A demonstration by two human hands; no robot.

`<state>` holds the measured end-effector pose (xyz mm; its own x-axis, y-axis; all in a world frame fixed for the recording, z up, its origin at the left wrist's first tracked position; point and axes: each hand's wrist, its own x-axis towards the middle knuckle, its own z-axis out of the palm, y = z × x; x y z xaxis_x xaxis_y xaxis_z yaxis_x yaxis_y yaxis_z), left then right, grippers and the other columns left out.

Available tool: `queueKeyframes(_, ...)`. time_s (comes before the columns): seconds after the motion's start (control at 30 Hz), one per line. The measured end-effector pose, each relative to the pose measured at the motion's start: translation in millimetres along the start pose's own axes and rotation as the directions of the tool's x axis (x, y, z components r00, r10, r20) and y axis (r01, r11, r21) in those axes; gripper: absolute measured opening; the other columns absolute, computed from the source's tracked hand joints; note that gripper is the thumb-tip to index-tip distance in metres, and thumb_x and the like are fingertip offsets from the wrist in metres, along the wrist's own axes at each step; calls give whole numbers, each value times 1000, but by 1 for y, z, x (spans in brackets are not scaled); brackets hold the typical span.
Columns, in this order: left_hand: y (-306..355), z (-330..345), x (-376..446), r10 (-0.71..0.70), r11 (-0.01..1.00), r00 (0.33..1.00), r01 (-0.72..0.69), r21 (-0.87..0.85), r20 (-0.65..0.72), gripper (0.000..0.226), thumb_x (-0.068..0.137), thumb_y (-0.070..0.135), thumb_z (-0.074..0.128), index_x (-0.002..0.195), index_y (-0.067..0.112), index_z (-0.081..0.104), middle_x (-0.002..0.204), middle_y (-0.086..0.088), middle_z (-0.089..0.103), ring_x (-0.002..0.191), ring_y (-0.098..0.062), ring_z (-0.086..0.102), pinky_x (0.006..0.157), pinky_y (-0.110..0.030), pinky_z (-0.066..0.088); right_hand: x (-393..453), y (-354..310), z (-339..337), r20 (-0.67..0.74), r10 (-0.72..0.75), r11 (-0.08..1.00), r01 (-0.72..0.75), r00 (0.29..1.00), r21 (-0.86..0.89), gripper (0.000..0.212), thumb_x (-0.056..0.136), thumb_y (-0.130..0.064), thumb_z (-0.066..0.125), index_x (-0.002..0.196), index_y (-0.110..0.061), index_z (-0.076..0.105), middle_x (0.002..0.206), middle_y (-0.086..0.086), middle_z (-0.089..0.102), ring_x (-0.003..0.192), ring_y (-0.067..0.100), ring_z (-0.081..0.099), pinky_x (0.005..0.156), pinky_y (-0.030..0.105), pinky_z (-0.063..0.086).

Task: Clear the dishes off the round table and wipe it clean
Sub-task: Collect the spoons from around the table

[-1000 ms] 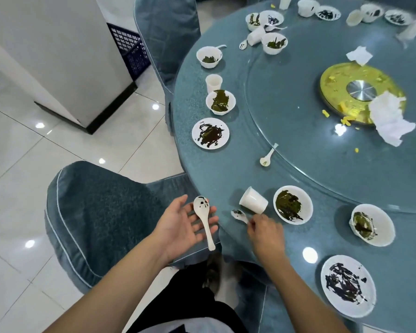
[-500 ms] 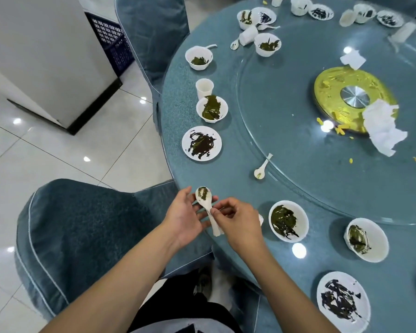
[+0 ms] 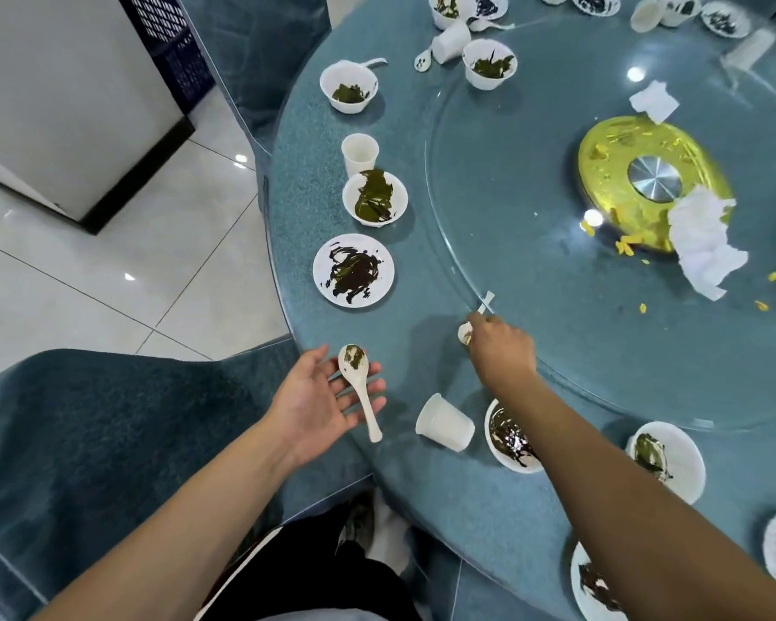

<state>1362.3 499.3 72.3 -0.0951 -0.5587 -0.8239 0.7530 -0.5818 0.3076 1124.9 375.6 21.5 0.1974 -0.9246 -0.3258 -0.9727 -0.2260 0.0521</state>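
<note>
The left hand (image 3: 317, 398) is lying open, balancing a soiled spoon (image 3: 358, 387) that may slide off while the right hand (image 3: 500, 349) is pinching another spoon (image 3: 475, 322) off the desk (image 3: 422, 280).

Dirty white spoon (image 3: 358, 382) on left palm, 2nd spoon (image 3: 472, 324) at glass edge

Round blue-green table (image 3: 422, 271) carrying a glass turntable (image 3: 556, 181), soiled white bowls (image 3: 375, 198), a smeared plate (image 3: 353, 269), an upright cup (image 3: 360, 153), a tipped cup (image 3: 444, 422), crumpled napkins (image 3: 704, 248) lying on the turntable
</note>
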Motion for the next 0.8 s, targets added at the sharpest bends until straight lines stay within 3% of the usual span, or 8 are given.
queueKeyframes(0.13, -2, -5, 0, -13, 1000, 1000, 13, 5, -3, 58, 104, 44, 40, 141, 1, 54, 120, -22, 69, 103, -36, 67, 89, -50, 56, 10, -2, 9, 50, -63, 973, 72, 997, -220, 48, 97, -4, 46, 143, -12, 35, 118, 5, 64, 99, 26, 69, 64, 33, 41)
queueKeyframes(0.3, -6, -10, -5, -13, 1000, 999, 14, 7, -36, 58, 104, 43, 39, 140, 0, 54, 119, -21, 70, 102, -36, 67, 89, -50, 55, 10, -7, 8, 61, -29, 971, 43, 998, -233, 29, 94, -2, 51, 119, -15, 56, 114, 2, 67, 101, 24, 70, 66, 31, 44)
queueKeyframes(0.43, -10, -12, -12, 3, 1000, 999, -3, -1, -51, 57, 104, 42, 39, 139, 0, 55, 119, -22, 69, 100, -36, 67, 92, -50, 54, -1, -15, 8, 10, -27, 987, 29, 1000, -159, 25, 91, -2, 53, 108, -18, 64, 112, 3, 63, 103, 26, 66, 74, 33, 46)
queueKeyframes(0.6, -14, -15, -34, 39, 999, 998, -39, -9, -39, 57, 104, 43, 39, 138, 0, 56, 119, -21, 70, 102, -36, 67, 90, -49, 56, -22, -30, -1, -238, -23, 999, 17, 971, -29, 14, 82, -4, 68, 91, -14, 70, 94, 8, 64, 88, 32, 59, 74, 39, 44)
queueKeyframes(0.7, -17, -18, -52, 77, 997, 996, -78, -29, -33, 57, 103, 43, 40, 138, 0, 56, 120, -22, 69, 103, -37, 66, 88, -49, 56, -44, -49, -22, -357, -1, 987, 59, 934, 151, 10, 80, -4, 72, 85, -11, 71, 78, 12, 65, 75, 38, 61, 69, 41, 46)
queueKeyframes(0.8, -21, -29, -71, 117, 991, 992, -120, -63, -39, 58, 104, 44, 39, 138, 1, 55, 118, -22, 70, 100, -36, 67, 88, -49, 56, -78, -82, -44, -361, -35, 892, 192, 932, 410, 13, 93, -13, 62, 100, -13, 72, 89, 13, 68, 83, 38, 61, 76, 44, 46)
